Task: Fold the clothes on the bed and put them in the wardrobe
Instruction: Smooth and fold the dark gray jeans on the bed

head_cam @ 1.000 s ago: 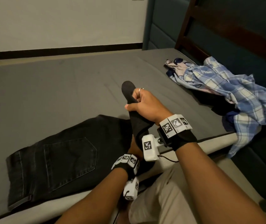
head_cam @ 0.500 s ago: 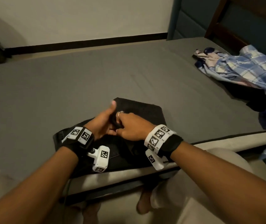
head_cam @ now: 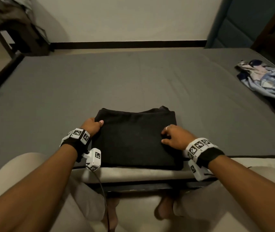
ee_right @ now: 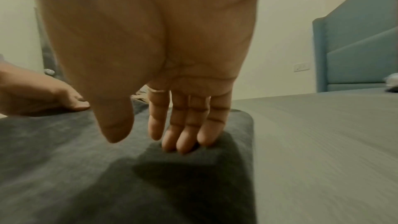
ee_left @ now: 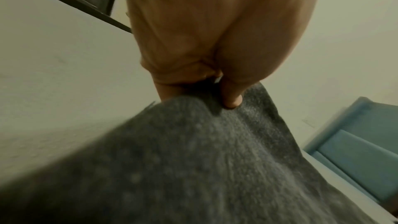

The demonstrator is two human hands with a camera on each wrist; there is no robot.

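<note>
Closest to the camera, the person's forearms reach forward over the near edge of the bed (head_cam: 133,77), each wrist wrapped in a band with black-and-white markers. Half a second ago both hands met at the middle of the dark garment, pinching something between them; now they have parted to its two sides. The black jeans (head_cam: 136,139), a second ago spread open with a back pocket showing, now lie as a squared, folded block flat on the grey sheet at the bed's near edge, right in front of the person. The left hand (head_cam: 92,125) grasps the block's far left corner: the thumb lies on top of the cloth and the fingers are curled down around its edge, as the left wrist view shows at close range (ee_left: 215,67). The right hand (head_cam: 177,137) is released, its fingers nearly straight and held together, their tips pressing down on the top of the jeans near the right edge (ee_right: 187,125); a ring shows on one finger. Farther off, at the right side of the bed, the blue plaid shirt (head_cam: 270,82) lies crumpled in a heap with other clothes, well apart from the jeans; the view has swung left since, so only part of it shows.
</note>
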